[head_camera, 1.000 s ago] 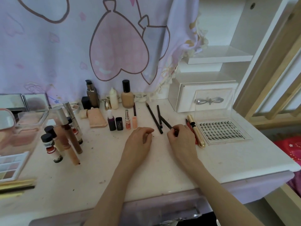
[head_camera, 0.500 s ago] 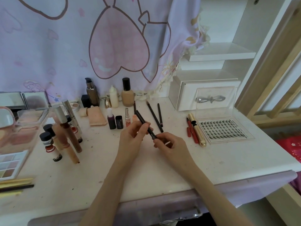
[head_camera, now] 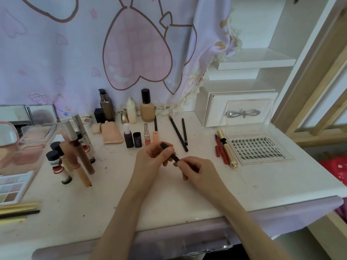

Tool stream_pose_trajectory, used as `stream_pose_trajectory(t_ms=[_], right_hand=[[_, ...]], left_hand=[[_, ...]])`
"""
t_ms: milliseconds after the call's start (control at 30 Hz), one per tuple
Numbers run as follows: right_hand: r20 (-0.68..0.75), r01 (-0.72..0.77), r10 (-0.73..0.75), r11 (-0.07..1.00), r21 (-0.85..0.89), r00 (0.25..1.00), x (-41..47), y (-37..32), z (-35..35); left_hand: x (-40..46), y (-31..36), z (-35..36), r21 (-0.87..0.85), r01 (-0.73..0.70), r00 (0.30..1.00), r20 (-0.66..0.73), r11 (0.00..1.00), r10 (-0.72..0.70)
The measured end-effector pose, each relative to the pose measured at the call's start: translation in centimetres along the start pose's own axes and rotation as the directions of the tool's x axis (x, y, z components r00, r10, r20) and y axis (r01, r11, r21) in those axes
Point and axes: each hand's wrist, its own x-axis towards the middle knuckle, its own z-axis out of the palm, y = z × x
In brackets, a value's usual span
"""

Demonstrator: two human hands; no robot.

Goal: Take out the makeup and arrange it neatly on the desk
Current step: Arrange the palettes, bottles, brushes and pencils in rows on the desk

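We grip the thin black makeup pencil [head_camera: 169,152] with our left hand [head_camera: 154,156] and right hand [head_camera: 197,170], its long axis slanting toward two black pencils [head_camera: 179,134] lying beyond on the white counter [head_camera: 262,184].

On the desk [head_camera: 187,199], bottles [head_camera: 146,107] stand at the back; two pencils [head_camera: 179,134] lie before them. The lash tray [head_camera: 259,149] sits right, tubes [head_camera: 75,152] left, and both hands [head_camera: 152,156] hold a pencil [head_camera: 170,152] between

White desk [head_camera: 169,199] under scattered makeup [head_camera: 131,139]

2 black pencils [head_camera: 178,135], 2 hands [head_camera: 155,156], 1 lash tray [head_camera: 257,149]
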Motion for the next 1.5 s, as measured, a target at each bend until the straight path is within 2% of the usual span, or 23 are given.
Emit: stream_pose_trajectory(t_ms=[133, 267, 333, 467, 667, 800, 867, 933, 1000, 1067, 1133, 1200, 1300, 1367, 1433, 1500], right_hand=[[-0.007, 0.012, -0.012, 0.997, -0.074, 1.0, 0.0, 0.3, 0.5], [-0.038, 0.088, -0.101, 0.963, -0.255, 0.994, 0.1, 0.5, 0.9], [-0.068, 0.1, -0.126, 0.951, -0.294, 0.99, 0.1, 0.6, 1.0], [-0.112, 0.09, -0.128, 0.951, -0.297, 0.985, 0.1, 0.6, 0.9], [-0.099, 0.041, -0.076, 0.948, -0.316, 0.992, -0.1, 0.1, 1.0], [-0.1, -0.008, -0.013, 0.978, -0.207, 0.995, -1.0, 0.2, 0.2], [-0.111, 0.005, -0.029, 0.977, -0.215, 0.993, -1.5, 0.4, -0.6], [-0.147, -0.006, -0.032, 0.967, -0.254, 0.989, -1.7, 0.6, -1.6], [-0.205, -0.035, -0.03, 0.951, -0.308, 0.978, -1.4, 0.7, -2.9], [-0.249, -0.082, -0.017, 0.922, -0.379, 0.968, -0.7, 0.8, -4.1], [-0.272, -0.152, 0.03, 0.886, -0.438, 0.962, 0.3, 0.9, -5.1], [-0.286, -0.204, 0.061, 0.84, -0.503, 0.956, 1.5, 0.7, -5.7], [-0.297, -0.242, 0.067, 0.759, -0.604, 0.953, 2.9, 0.6, -5.8], [-0.289, -0.255, 0.072, 0.696, -0.672, 0.955, 3.4, 0.8, -5.6], [-0.27, -0.237, 0.051, 0.651, -0.721, 0.962, 3.7, 1.2, -5.3], [-0.247, -0.201, 0.017, 0.638, -0.743, 0.969, 3.7, 1.6, -5.2]], left_hand=[[0.1, -0.2, 0.0, 0.076, -0.021, 1.0, 0.014, 0.997, 0.02], [-0.1, -0.2, 0.1, 0.052, -0.016, 0.999, 0.049, 0.999, 0.013], [-0.1, 0.0, 0.2, 0.047, -0.019, 0.998, 0.066, 0.999, 0.016], [-0.1, 0.0, 0.2, 0.042, -0.011, 0.999, 0.05, 0.999, 0.009], [-0.2, -0.1, 0.1, -0.034, 0.022, 0.999, 0.025, 0.999, -0.021], [0.1, -0.2, -0.1, -0.243, 0.047, 0.994, -0.084, 0.969, -0.069], [0.3, -0.2, -0.2, -0.276, 0.046, 0.987, -0.137, 0.96, -0.086], [0.3, -0.2, 0.1, -0.154, 0.038, 0.982, -0.177, 0.987, -0.065], [0.0, -0.2, 0.6, 0.14, -0.028, 0.983, -0.177, 0.99, 0.053], [-0.2, -0.1, 1.6, 0.439, -0.19, 0.969, -0.062, 0.878, 0.241], [-0.1, -0.4, 3.2, 0.593, -0.318, 0.937, 0.077, 0.74, 0.341], [0.2, -0.8, 5.1, 0.682, -0.331, 0.933, 0.131, 0.653, 0.336], [1.1, -1.5, 7.3, 0.751, -0.24, 0.958, 0.082, 0.615, 0.275], [1.7, -1.8, 8.3, 0.797, -0.25, 0.956, 0.112, 0.549, 0.272], [2.1, -2.1, 8.7, 0.826, -0.266, 0.952, 0.146, 0.497, 0.267], [2.4, -2.4, 8.7, 0.833, -0.261, 0.955, 0.149, 0.488, 0.257]])
